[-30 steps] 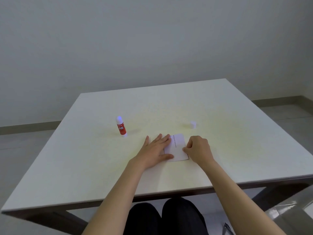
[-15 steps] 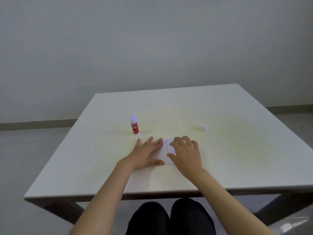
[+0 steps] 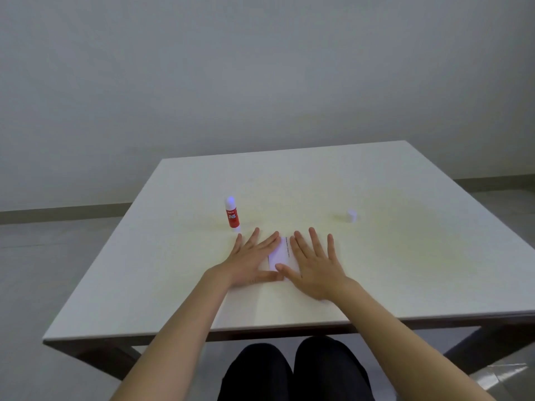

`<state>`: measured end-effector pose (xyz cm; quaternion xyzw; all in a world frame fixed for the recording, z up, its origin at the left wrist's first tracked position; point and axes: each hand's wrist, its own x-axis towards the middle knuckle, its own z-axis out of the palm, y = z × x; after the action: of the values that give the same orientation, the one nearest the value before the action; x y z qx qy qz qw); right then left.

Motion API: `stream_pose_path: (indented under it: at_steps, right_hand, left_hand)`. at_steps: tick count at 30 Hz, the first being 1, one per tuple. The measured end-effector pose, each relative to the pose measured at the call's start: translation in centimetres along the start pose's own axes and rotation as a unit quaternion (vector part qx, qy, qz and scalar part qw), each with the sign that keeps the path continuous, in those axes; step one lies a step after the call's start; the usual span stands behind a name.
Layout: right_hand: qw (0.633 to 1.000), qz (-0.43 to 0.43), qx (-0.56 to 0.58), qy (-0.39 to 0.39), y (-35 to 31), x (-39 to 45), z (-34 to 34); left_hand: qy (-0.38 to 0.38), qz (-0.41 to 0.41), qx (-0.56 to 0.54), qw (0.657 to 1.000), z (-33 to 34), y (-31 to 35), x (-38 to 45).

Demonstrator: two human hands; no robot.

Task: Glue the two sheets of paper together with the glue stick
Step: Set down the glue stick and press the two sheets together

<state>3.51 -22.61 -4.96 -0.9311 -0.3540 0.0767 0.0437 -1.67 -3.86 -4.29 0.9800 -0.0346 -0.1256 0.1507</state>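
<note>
The small white paper (image 3: pixel 278 253), with a dotted line along it, lies flat on the white table (image 3: pixel 289 192); I cannot tell the two sheets apart. My left hand (image 3: pixel 250 260) rests flat on its left part, fingers spread. My right hand (image 3: pixel 314 263) lies flat over its right part, fingers spread, thumb across the lower edge. Only a narrow strip of paper shows between the hands. The red glue stick (image 3: pixel 231 214) stands upright, uncapped, just beyond my left fingertips. Its white cap (image 3: pixel 351 216) sits apart, to the far right of my right hand.
The table's near edge (image 3: pixel 260 331) runs just above my knees. A pale wall rises behind the table, and grey floor shows on both sides.
My right hand has gone from a loose fist at the paper's right edge to a flat, spread palm on top of it. My left hand has stayed flat on the paper. The view has shifted.
</note>
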Motion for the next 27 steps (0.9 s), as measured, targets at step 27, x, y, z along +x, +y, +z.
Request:
stream_pose_path:
  at_steps: [27]
  right_hand:
    - [0.999,0.018,0.012,-0.037,0.2,1.8,-1.2]
  left_hand:
    - [-0.022,0.004,0.004,1.000,-0.1,-0.1,0.2]
